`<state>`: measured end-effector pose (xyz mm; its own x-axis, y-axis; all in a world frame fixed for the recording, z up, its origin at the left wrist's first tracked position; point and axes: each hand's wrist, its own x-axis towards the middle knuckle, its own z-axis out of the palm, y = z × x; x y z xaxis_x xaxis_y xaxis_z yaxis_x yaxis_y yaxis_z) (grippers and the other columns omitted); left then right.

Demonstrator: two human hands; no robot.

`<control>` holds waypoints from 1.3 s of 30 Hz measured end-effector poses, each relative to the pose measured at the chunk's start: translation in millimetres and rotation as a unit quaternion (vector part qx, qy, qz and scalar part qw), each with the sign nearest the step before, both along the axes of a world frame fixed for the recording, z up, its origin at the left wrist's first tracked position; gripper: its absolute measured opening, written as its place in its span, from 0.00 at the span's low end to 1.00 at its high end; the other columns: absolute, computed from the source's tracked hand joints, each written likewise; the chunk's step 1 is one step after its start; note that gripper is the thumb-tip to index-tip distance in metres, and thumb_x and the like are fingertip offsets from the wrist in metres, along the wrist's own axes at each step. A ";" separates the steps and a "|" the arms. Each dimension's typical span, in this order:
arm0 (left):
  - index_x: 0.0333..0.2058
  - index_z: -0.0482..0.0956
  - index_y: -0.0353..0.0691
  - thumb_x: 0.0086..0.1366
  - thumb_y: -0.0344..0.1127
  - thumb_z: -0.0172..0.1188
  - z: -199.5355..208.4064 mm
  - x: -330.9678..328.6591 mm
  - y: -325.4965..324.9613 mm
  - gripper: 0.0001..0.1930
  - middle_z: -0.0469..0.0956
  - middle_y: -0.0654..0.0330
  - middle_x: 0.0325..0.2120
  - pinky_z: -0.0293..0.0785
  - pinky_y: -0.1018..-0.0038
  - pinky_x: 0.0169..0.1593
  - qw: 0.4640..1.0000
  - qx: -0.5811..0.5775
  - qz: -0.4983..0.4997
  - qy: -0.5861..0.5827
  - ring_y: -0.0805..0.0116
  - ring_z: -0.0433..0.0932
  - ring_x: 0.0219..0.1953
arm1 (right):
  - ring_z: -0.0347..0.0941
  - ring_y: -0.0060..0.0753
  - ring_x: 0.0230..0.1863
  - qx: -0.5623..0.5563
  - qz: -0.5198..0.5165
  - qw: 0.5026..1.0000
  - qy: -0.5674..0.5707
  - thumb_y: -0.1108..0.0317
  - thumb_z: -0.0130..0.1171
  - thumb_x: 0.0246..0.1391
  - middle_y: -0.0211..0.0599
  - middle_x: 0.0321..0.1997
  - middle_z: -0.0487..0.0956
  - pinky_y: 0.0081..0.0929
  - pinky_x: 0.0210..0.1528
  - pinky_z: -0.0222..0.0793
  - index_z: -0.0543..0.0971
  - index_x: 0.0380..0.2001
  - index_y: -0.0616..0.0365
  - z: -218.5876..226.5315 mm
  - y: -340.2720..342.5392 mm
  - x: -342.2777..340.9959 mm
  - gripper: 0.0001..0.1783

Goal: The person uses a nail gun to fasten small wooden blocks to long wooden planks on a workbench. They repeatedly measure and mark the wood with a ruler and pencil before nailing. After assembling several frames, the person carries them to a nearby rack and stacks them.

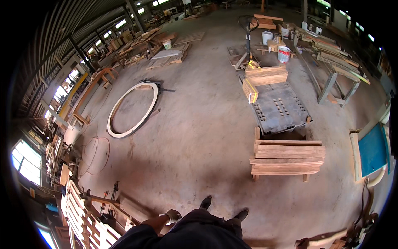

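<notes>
My left hand (173,215) hangs low beside my left thigh, with white material, perhaps a glove, around its palm and wrist. Its fingers are small and partly turned away, so I cannot make out whether they close on anything. My right hand does not show. Nearest to the left hand are several dark bar clamps (108,207) and a pale slatted wooden stack (85,218). In front of me to the right, a pile of planed wooden boards (288,157) rests on low supports.
Beyond the boards stands a grey plastic pallet (280,106) carrying wood bundles (267,75), with a pallet jack handle (248,37) behind. A large pale ring (155,97) lies on the floor at left, near a reddish hose (108,151). A trestle (331,85) holds planks at right.
</notes>
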<state>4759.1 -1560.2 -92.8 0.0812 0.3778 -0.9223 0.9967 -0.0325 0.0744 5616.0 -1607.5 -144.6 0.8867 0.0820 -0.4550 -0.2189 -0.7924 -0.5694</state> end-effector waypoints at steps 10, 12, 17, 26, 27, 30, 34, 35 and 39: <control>0.37 0.88 0.46 0.59 0.39 0.60 -22.6 -28.9 -90.5 0.11 0.87 0.55 0.36 0.80 0.60 0.46 0.818 0.050 0.573 -0.016 0.53 0.86 0.42 | 0.74 0.32 0.17 -0.143 0.444 0.782 0.414 0.75 0.69 0.40 0.36 0.18 0.76 0.38 0.19 0.72 0.79 0.24 0.57 -129.9 122.0 -295.4 0.07; 0.42 0.89 0.50 0.59 0.42 0.61 -45.0 -48.4 -121.5 0.15 0.87 0.57 0.42 0.80 0.64 0.51 0.918 0.115 0.379 -0.028 0.57 0.86 0.46 | 0.78 0.29 0.19 -0.175 0.692 0.639 0.288 0.64 0.77 0.41 0.38 0.21 0.82 0.33 0.20 0.74 0.84 0.20 0.61 -61.5 166.6 -414.5 0.13; 0.47 0.87 0.50 0.64 0.48 0.59 -53.3 -86.1 -101.0 0.17 0.87 0.57 0.46 0.79 0.61 0.54 0.801 0.131 0.580 -0.073 0.55 0.85 0.50 | 0.85 0.41 0.34 -0.127 0.864 0.480 0.081 0.41 0.79 0.36 0.42 0.30 0.87 0.38 0.41 0.80 0.88 0.33 0.64 -29.9 244.1 -597.4 0.34; 0.43 0.84 0.46 0.64 0.35 0.61 -75.8 -260.9 -131.7 0.10 0.84 0.57 0.47 0.83 0.61 0.53 0.892 0.266 0.364 -0.032 0.53 0.84 0.51 | 0.83 0.37 0.28 -0.206 0.852 0.481 0.025 0.42 0.81 0.39 0.44 0.27 0.86 0.36 0.35 0.80 0.88 0.33 0.63 24.0 328.1 -761.7 0.32; 0.42 0.86 0.45 0.64 0.35 0.62 -87.6 -270.1 -138.1 0.10 0.86 0.59 0.41 0.82 0.65 0.45 0.807 0.281 0.515 -0.065 0.61 0.84 0.41 | 0.83 0.37 0.28 -0.227 0.848 0.478 0.018 0.42 0.81 0.39 0.43 0.27 0.86 0.36 0.35 0.80 0.88 0.33 0.63 36.3 337.7 -785.3 0.32; 0.40 0.86 0.42 0.64 0.38 0.63 -34.7 -318.4 -101.1 0.10 0.87 0.55 0.42 0.82 0.65 0.50 0.437 0.160 0.880 -0.099 0.60 0.86 0.43 | 0.83 0.37 0.27 -0.273 0.834 0.480 0.017 0.43 0.80 0.39 0.43 0.27 0.85 0.36 0.34 0.79 0.88 0.33 0.63 35.0 364.3 -830.0 0.31; 0.41 0.89 0.39 0.66 0.35 0.64 -141.8 -345.4 -144.8 0.09 0.84 0.63 0.27 0.73 0.73 0.27 0.403 0.177 0.889 -0.126 0.74 0.78 0.23 | 0.82 0.37 0.27 -0.326 0.844 0.427 0.009 0.44 0.80 0.40 0.42 0.26 0.85 0.36 0.33 0.79 0.88 0.33 0.63 16.5 394.4 -926.1 0.30; 0.40 0.88 0.40 0.66 0.35 0.64 -157.3 -355.1 -148.5 0.09 0.84 0.64 0.27 0.73 0.74 0.27 0.410 0.198 0.881 -0.126 0.74 0.78 0.24 | 0.82 0.37 0.27 -0.336 0.845 0.415 0.004 0.44 0.80 0.40 0.42 0.26 0.85 0.36 0.33 0.79 0.88 0.32 0.63 13.6 401.4 -949.6 0.30; 0.41 0.85 0.48 0.68 0.43 0.55 -174.5 -376.0 -157.4 0.12 0.86 0.59 0.43 0.82 0.65 0.47 0.663 0.113 0.734 -0.089 0.60 0.85 0.46 | 0.82 0.37 0.26 -0.370 0.857 0.359 -0.004 0.44 0.80 0.41 0.42 0.25 0.84 0.36 0.32 0.79 0.88 0.32 0.63 -9.2 443.1 -1056.7 0.29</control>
<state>4383.1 -1717.6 -267.2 -0.4269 0.2975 -0.8540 -0.0581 0.9334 0.3542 4559.3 -1164.3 -153.8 -0.1761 0.3704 -0.9120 0.9504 0.3053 -0.0595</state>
